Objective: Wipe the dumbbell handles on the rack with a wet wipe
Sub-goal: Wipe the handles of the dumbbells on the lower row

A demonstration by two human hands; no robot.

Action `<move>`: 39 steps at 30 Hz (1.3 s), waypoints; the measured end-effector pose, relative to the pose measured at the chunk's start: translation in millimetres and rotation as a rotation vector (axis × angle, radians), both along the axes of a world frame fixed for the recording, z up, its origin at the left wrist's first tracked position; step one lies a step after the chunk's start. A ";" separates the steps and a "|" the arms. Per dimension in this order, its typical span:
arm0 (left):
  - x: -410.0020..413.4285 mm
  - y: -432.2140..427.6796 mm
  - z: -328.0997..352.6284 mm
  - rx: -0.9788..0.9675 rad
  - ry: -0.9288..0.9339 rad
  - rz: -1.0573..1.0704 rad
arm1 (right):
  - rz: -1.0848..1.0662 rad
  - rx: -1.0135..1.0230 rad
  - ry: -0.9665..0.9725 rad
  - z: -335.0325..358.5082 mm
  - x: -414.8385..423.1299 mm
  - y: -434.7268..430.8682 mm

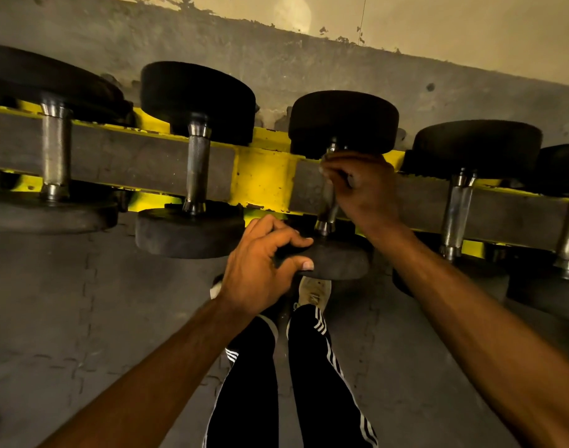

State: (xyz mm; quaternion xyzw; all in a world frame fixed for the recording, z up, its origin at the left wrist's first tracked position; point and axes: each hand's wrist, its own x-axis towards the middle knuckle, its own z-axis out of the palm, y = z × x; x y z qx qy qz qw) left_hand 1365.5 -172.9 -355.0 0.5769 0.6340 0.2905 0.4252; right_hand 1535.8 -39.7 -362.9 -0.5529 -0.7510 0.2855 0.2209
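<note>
Several black round-headed dumbbells with steel handles lie across a yellow rack. The middle dumbbell is the one under my hands. My right hand is curled round the upper part of its steel handle; any wipe under the fingers is hidden. My left hand grips the rim of that dumbbell's near head, with fingers on top and thumb at the front edge.
Neighbouring dumbbells sit close on both sides, one to the left and one to the right. A concrete wall backs the rack. My legs and white shoes stand on grey floor mats below.
</note>
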 end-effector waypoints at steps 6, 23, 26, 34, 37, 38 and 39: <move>2.5 -1.7 1.1 0.018 0.002 0.022 | 0.333 -0.249 -0.809 19.7 -40.3 8.8; 4.9 -5.2 0.6 -0.015 -0.014 0.075 | -0.442 -0.566 0.153 -9.3 17.0 -24.9; 5.5 -3.9 10.7 -0.077 0.011 0.063 | -0.447 -0.712 0.222 2.0 21.5 -33.8; 29.8 -14.8 81.6 -0.269 -0.012 0.210 | -0.534 -0.879 0.546 99.0 24.5 -58.8; 37.8 -25.2 134.3 -0.278 -0.133 0.312 | -0.510 -0.929 0.645 153.6 31.2 -87.1; 37.9 -28.1 149.4 -0.280 -0.164 0.323 | -0.522 -0.962 0.682 170.3 32.8 -95.4; 37.6 -35.0 170.7 -0.280 -0.183 0.311 | -0.529 -0.987 0.702 192.6 35.6 -108.4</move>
